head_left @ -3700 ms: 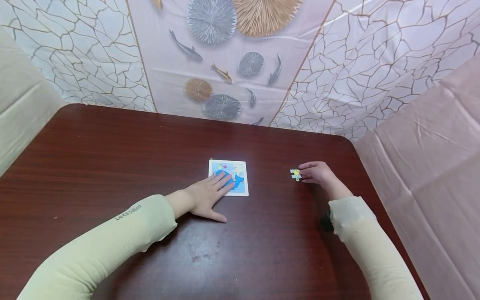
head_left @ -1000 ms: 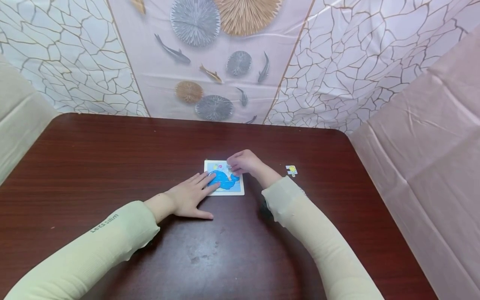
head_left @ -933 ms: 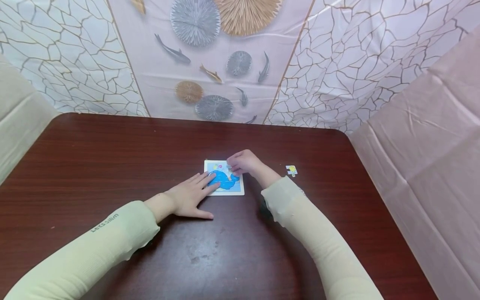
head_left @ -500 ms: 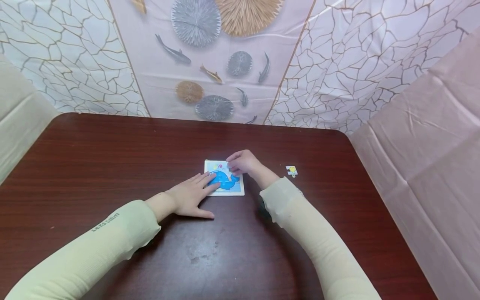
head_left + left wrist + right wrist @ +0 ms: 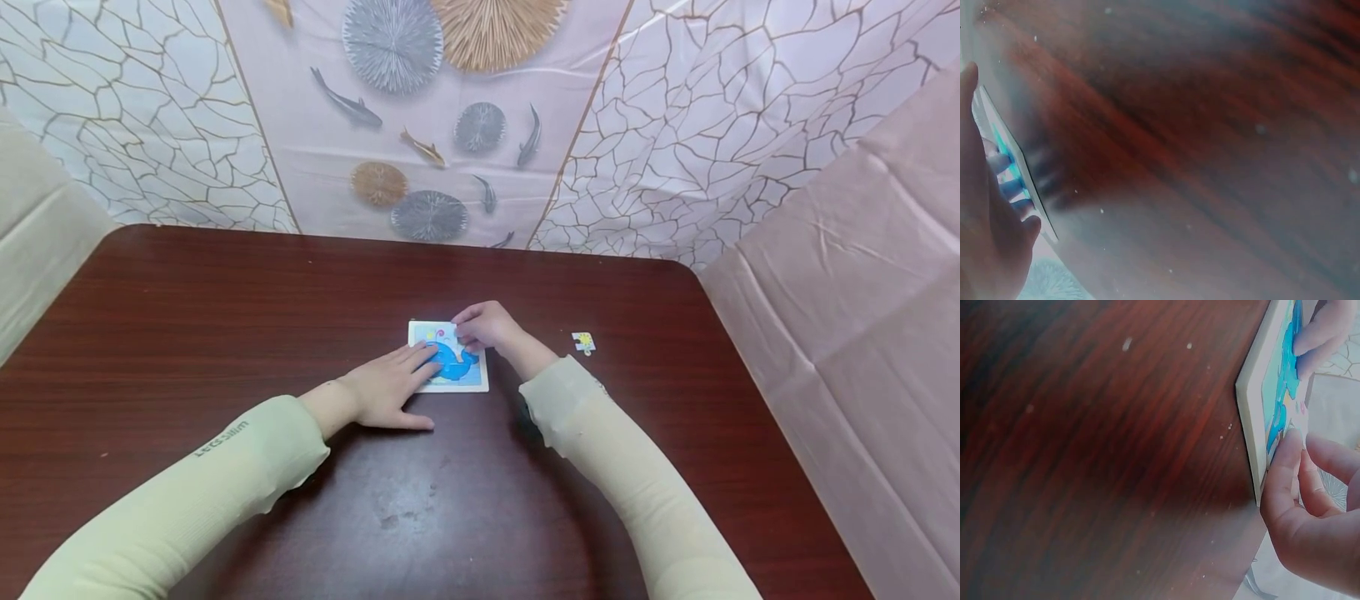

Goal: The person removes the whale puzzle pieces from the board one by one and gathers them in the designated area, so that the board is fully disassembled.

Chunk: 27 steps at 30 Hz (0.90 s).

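Observation:
A small whale jigsaw puzzle (image 5: 463, 381) in a white frame lies flat mid-table. My left hand (image 5: 384, 388) rests on its left side with straight, spread fingers, the thumb out over the tabletop. At the upper right corner of the puzzle, my right hand (image 5: 487, 325) pinches a puzzle piece between thumb and fingers; most of that piece is hidden by the fingertips. The right wrist view shows these fingers (image 5: 1286, 464) bent close over the blue picture. In the left wrist view the puzzle is seen edge-on under the left hand (image 5: 988, 212).
One loose puzzle piece (image 5: 583, 342) with a yellow sun lies on the table to the right of the right hand. The dark brown table (image 5: 225, 333) has rounded far corners. Behind it hangs a patterned curtain (image 5: 435, 167), with plain cloth (image 5: 840, 275) along the right side.
Since the earliest frame my right hand has moved left from the loose pieces to the puzzle's upper right. Lately it stays nearly still there, while the left hand has slid slightly right on the picture.

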Each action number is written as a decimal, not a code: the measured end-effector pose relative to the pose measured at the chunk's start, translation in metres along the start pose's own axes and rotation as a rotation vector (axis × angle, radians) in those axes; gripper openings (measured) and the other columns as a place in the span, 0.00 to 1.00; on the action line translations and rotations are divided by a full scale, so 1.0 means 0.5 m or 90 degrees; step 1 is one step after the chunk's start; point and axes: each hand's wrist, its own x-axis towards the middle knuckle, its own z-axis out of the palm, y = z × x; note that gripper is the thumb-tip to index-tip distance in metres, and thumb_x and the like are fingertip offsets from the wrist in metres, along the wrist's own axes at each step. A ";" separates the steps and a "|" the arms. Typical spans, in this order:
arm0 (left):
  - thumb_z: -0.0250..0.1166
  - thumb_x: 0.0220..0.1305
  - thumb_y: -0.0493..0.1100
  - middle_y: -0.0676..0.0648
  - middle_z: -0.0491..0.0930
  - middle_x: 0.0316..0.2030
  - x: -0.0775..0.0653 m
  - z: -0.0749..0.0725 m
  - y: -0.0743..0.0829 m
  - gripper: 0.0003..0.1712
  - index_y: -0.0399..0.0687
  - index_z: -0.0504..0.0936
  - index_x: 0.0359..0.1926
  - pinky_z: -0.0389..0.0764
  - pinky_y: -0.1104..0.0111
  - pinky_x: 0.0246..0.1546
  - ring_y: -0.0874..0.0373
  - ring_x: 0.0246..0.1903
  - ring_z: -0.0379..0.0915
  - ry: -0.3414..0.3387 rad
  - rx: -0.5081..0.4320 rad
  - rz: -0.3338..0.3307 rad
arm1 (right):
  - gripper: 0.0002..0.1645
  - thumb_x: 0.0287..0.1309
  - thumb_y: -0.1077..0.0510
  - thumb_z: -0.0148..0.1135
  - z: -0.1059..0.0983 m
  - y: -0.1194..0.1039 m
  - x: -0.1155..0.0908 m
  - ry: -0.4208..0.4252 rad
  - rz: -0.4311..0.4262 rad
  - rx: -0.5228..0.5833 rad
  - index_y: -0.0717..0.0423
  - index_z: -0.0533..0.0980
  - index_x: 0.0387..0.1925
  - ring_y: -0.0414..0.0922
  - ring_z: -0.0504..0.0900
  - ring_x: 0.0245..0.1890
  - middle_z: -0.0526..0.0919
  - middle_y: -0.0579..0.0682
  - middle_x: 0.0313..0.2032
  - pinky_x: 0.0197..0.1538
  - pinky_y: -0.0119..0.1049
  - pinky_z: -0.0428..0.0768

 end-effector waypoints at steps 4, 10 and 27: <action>0.52 0.59 0.70 0.37 0.50 0.71 0.001 -0.002 0.000 0.52 0.39 0.53 0.71 0.50 0.56 0.72 0.43 0.72 0.42 0.002 0.012 -0.003 | 0.13 0.57 0.61 0.62 0.001 -0.002 0.001 0.001 -0.005 -0.008 0.60 0.80 0.45 0.46 0.83 0.35 0.83 0.59 0.41 0.40 0.33 0.83; 0.52 0.59 0.71 0.38 0.49 0.72 0.002 -0.003 0.004 0.52 0.40 0.53 0.71 0.50 0.55 0.71 0.43 0.72 0.42 -0.004 0.004 -0.009 | 0.13 0.57 0.62 0.62 0.001 -0.004 0.003 0.009 0.002 -0.011 0.61 0.80 0.44 0.45 0.82 0.32 0.83 0.59 0.39 0.39 0.31 0.83; 0.51 0.57 0.73 0.39 0.47 0.72 0.009 -0.003 0.004 0.54 0.42 0.51 0.72 0.49 0.56 0.72 0.45 0.73 0.40 -0.027 0.006 -0.026 | 0.12 0.57 0.62 0.62 0.003 0.005 0.005 0.015 -0.030 0.008 0.62 0.80 0.43 0.43 0.82 0.27 0.83 0.59 0.38 0.39 0.32 0.83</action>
